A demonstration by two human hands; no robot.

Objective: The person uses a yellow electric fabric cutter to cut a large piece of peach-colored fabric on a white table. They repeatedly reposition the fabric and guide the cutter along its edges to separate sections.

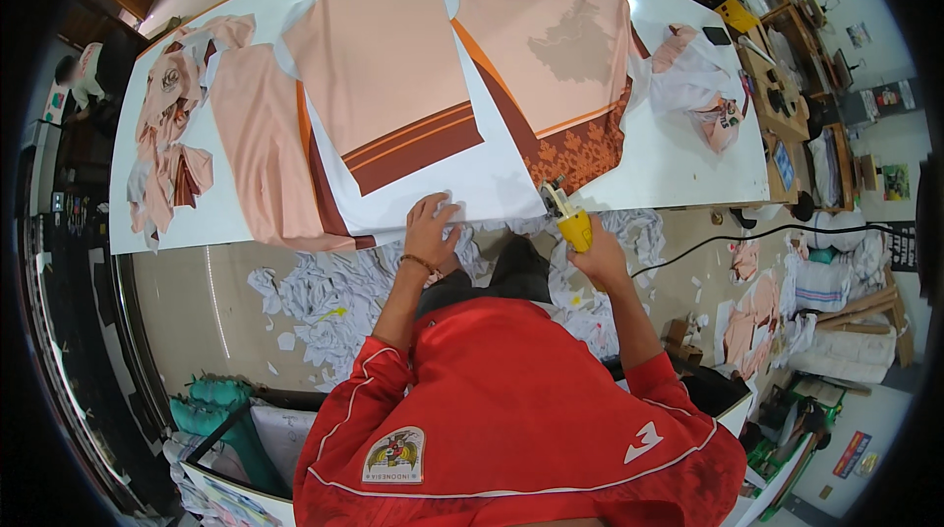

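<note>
My right hand [597, 254] grips a yellow electric fabric cutter [570, 222], whose metal head sits on the front edge of a white, printed fabric sheet beside a brown patterned border. My left hand [431, 227] lies at the front edge of this white sheet [442, 171], fingers apart. Peach shirt panels with orange and brown bands [383, 55] cover the middle of the table, a longer peach piece [256, 144] at their left and a larger printed panel [541, 65] at their right. Crumpled peach cut pieces [167, 144] are piled at the table's left end.
The white table [708, 178] bears another crumpled bundle [698, 85] at right. A black cord [747, 239] runs rightward from the cutter. Fabric scraps [324, 311] litter the floor. A wooden bench with tools [772, 85], bundled rolls [826, 271] and another person [84, 80] are around.
</note>
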